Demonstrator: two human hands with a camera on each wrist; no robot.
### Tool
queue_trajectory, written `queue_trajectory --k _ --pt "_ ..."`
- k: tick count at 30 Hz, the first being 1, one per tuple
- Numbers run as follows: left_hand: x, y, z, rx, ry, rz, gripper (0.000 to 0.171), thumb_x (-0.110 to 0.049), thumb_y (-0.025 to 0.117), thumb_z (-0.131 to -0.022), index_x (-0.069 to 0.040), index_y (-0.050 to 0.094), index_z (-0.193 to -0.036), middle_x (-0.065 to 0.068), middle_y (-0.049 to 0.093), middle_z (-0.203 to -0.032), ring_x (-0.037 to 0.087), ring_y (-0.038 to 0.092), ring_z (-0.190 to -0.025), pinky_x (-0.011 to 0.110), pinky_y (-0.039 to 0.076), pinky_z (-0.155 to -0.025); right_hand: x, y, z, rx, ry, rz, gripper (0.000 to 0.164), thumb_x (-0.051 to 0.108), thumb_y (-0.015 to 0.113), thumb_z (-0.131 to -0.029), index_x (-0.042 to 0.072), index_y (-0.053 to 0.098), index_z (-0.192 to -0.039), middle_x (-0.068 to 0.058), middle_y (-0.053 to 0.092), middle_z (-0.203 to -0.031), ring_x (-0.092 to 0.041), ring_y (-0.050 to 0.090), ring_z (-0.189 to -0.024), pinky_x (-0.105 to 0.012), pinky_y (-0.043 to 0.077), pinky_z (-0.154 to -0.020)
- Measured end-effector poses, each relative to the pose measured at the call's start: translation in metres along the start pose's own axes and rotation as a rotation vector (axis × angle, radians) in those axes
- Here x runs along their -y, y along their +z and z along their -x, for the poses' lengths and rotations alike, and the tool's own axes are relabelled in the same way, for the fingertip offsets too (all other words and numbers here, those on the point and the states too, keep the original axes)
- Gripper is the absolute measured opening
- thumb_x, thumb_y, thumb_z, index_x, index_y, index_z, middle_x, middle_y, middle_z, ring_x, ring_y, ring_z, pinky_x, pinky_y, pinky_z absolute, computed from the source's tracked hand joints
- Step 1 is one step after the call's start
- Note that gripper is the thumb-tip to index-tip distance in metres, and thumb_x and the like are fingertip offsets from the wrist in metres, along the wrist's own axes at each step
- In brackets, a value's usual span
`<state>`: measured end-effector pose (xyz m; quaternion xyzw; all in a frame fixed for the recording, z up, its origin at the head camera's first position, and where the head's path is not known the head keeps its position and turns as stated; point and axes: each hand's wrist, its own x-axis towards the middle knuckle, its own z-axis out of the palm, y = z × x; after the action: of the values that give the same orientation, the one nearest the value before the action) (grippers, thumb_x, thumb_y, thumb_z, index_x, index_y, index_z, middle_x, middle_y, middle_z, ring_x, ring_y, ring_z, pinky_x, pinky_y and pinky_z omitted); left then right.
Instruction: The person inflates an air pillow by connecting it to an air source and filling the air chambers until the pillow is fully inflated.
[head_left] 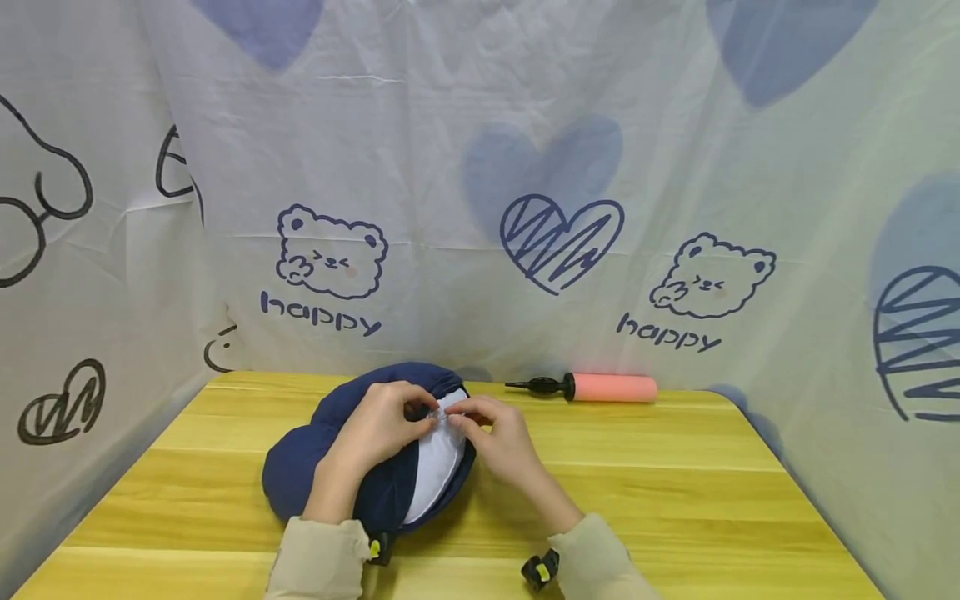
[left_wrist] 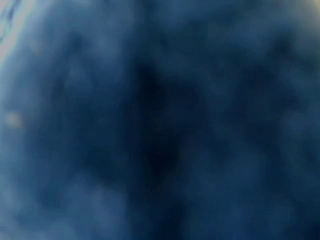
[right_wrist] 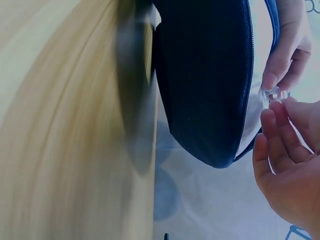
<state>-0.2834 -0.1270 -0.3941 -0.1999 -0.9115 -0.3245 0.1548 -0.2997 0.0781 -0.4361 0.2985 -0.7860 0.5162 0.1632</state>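
A plump navy blue cushion (head_left: pixel 300 471) lies on the table, its zipped cover parted along one side. White inner lining (head_left: pixel 435 467) shows through the opening, and the zipper teeth (right_wrist: pixel 251 45) run along its edge. At the lining, a small clear plastic valve (right_wrist: pixel 276 93) sticks out between both hands. My left hand (head_left: pixel 384 423) rests over the cushion and pinches the valve with thumb and forefinger. From the other side my right hand (head_left: pixel 501 437) pinches it too, other fingers loosely bent. Blurred navy fabric (left_wrist: pixel 160 125) fills the left wrist view.
Behind the cushion to the right, a hand pump (head_left: pixel 611 387) with a pink barrel and black nozzle lies at the table's back edge. The wood-grain table (head_left: pixel 660 492) extends to the right. A printed curtain (head_left: pixel 450 275) hangs behind it.
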Motion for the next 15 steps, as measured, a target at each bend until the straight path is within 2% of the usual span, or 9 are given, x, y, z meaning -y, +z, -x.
queue_trajectory --k 7,15 --pt "0.001 0.000 0.000 -0.001 0.019 0.000 0.014 -0.009 0.084 -0.086 -0.015 0.081 -0.097 -0.001 0.074 -0.097 0.012 0.065 -0.082 0.034 0.055 -0.076 -0.006 0.001 -0.004 0.050 0.132 -0.144 0.014 0.012 0.076 -0.095 0.009 0.080 -0.107 -0.007 0.077 -0.105 -0.017 0.071 -0.093 -0.024 0.056 -0.078" --pt "0.001 -0.001 -0.001 0.001 0.022 0.006 0.014 -0.008 0.084 -0.086 -0.015 0.081 -0.097 -0.001 0.074 -0.097 0.012 0.065 -0.083 0.035 0.055 -0.077 -0.010 0.000 -0.011 0.103 0.204 -0.192 0.017 0.015 0.079 -0.093 0.008 0.080 -0.108 -0.007 0.077 -0.106 -0.014 0.071 -0.092 -0.023 0.056 -0.076"
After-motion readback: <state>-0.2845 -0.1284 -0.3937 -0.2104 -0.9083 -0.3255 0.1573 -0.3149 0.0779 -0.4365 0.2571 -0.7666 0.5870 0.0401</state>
